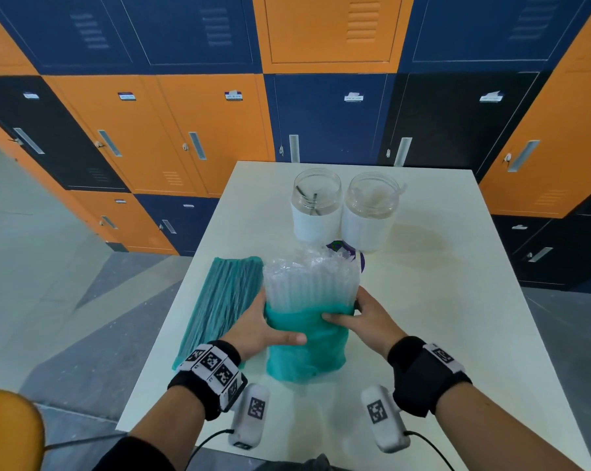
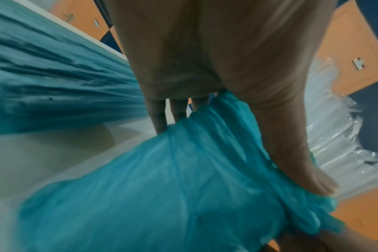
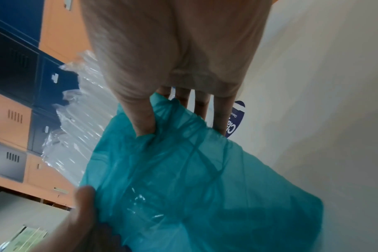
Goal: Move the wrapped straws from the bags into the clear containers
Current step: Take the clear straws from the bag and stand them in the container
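Both hands, left hand (image 1: 262, 326) and right hand (image 1: 364, 317), grip the teal bag (image 1: 306, 348), fingers curled round it; judged step: baring the wrapped straws (image 1: 309, 283); next, lift a bunch toward the clear containers (image 1: 316, 205).

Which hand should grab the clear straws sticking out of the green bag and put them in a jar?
Probably the right hand. Both hands grip the teal bag, but the right one sits on the jars' side. The left hand could hold the bag while the wrapped straws slide out.

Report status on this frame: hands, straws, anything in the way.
Both hands, left hand and right hand, grip the teal bag. Clear-wrapped straws stick up out of it. Two jars behind, nothing in the way.
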Tool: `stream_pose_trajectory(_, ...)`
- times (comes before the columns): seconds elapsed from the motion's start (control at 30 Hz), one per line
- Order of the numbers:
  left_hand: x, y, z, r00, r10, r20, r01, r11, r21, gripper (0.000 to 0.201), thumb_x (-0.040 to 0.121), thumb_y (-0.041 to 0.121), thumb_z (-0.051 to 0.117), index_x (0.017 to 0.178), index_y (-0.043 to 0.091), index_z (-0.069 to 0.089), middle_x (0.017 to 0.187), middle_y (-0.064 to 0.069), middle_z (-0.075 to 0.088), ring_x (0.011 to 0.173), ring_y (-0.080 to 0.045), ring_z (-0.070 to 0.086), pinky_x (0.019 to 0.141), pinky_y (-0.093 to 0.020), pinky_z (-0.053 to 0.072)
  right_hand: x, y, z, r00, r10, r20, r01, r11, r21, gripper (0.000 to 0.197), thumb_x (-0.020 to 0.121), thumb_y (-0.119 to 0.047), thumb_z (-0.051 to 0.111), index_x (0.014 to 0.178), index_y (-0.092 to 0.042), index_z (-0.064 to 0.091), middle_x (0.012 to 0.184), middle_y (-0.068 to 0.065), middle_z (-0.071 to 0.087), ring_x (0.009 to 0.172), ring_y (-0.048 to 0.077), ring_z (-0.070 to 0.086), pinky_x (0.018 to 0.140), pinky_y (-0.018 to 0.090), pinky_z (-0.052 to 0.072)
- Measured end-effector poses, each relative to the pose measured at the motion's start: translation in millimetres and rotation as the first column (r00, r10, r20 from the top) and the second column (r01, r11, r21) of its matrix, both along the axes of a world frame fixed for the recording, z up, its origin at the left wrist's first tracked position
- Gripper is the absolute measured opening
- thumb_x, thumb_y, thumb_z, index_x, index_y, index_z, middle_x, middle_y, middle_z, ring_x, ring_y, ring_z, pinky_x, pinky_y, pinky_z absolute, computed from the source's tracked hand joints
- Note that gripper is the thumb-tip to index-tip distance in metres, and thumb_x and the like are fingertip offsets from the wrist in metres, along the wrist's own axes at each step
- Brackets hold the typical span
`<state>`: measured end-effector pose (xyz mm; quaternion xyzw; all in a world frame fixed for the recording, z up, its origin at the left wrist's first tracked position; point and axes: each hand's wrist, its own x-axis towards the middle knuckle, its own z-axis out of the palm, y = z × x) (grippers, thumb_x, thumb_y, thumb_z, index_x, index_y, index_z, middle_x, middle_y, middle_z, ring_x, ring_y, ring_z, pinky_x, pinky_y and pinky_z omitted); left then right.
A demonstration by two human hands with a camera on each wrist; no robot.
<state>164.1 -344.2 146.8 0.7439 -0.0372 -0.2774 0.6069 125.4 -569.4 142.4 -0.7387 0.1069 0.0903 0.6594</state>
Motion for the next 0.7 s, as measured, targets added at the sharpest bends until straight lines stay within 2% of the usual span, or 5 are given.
stream_pose_trajectory(0.17,-5.7,-2.2,-19.8,0.999,0.045,0.025,-0.048,0.989,0.141,0.106,0.045,0.043,0.095,0.136,0.027,0.042,0.122,0.007,0.065,0.112,-0.009,0.063,0.1,-0.039,0.051,-3.1,-2.9,-9.9,0.995,0.05,-0.089,-0.033,0.983,0.18,0.066,0.072,-0.024,0.081,0.13,-0.024,0.049,0.123,0.0,0.065,0.114,0.018,0.062,0.098,0.039,0.051)
stream_pose_trajectory(0.27,-6.7,-4.9,-23.4,0.987,0.156,0.043,-0.161,0.973,0.167,0.078,0.049,0.037,0.094,0.116,0.026,0.055,0.11,0.004,0.07,0.1,-0.01,0.067,0.091,-0.033,0.055,-1.1,-4.0,-14.3,0.992,0.024,-0.122,-0.015,0.997,0.074,0.063,0.076,-0.015,0.081,0.13,-0.02,0.047,0.123,0.002,0.062,0.109,0.021,0.063,0.095,0.037,0.053)
stream_pose_trajectory(0.4,-6.7,-9.0,-22.4,0.976,0.218,0.011,-0.217,0.958,0.187,0.055,0.064,0.024,0.091,0.108,0.021,0.057,0.103,0.004,0.071,0.093,-0.009,0.069,0.073,-0.019,0.053,8.6,-5.0,-17.8,0.988,0.035,-0.148,-0.031,0.999,0.028,0.045,0.083,-0.015,0.074,0.124,-0.015,0.056,0.122,0.005,0.064,0.105,0.024,0.066,0.094,0.04,0.053)
stream_pose_trajectory(0.53,-3.0,-6.4,-29.2,0.966,0.257,-0.024,-0.249,0.952,0.176,0.048,0.067,0.023,0.089,0.107,0.016,0.063,0.099,0.002,0.073,0.093,-0.014,0.07,0.076,-0.022,0.054,28.1,-16.6,-5.8,0.988,0.015,-0.156,-0.026,0.997,-0.071,0.037,0.087,-0.022,0.069,0.123,-0.02,0.06,0.117,-0.002,0.065,0.105,0.018,0.062,0.093,0.034,0.05)
stream_pose_trajectory(0.7,3.3,-5.4,-34.8,0.949,0.308,-0.071,-0.297,0.946,0.133,0.047,0.068,0.02,0.088,0.109,0.017,0.064,0.101,0.0,0.075,0.095,-0.016,0.07,0.085,-0.03,0.055,80.5,-54.5,20.2,0.957,-0.264,0.118,0.289,0.9,-0.326,0.02,0.089,-0.022,0.065,0.108,-0.016,0.066,0.096,-0.001,0.062,0.09,0.02,0.059,0.081,0.027,0.044)
